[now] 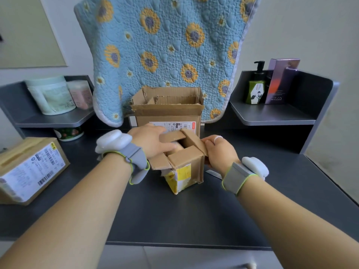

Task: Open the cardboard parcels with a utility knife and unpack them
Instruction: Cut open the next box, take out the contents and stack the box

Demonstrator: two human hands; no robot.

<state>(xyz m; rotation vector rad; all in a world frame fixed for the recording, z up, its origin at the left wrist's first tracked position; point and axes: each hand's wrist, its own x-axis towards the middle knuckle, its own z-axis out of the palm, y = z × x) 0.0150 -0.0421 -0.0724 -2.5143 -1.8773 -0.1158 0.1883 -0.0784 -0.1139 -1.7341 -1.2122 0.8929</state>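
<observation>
Dark counter (194,210) carrying three parcels: sealed one (29,169) at 9 o'clock, opened empty-looking one (169,109) at 12, small box (184,164) at centre, flaps up. Left hand (149,140) reaching in from 10 o'clock, fingers straight, touching a pale item (177,146) inside. Right hand (219,152) at 3 o'clock, curled round the right flap. Item directly under left fingertips; likely lifts straight up. Knife blade (213,174) seemingly behind right wrist.

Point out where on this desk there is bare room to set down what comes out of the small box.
Bare desk lies between the forearms, in front of the small box, and right of the right hand. Crowded: behind, the open box; left, the sealed parcel.
</observation>
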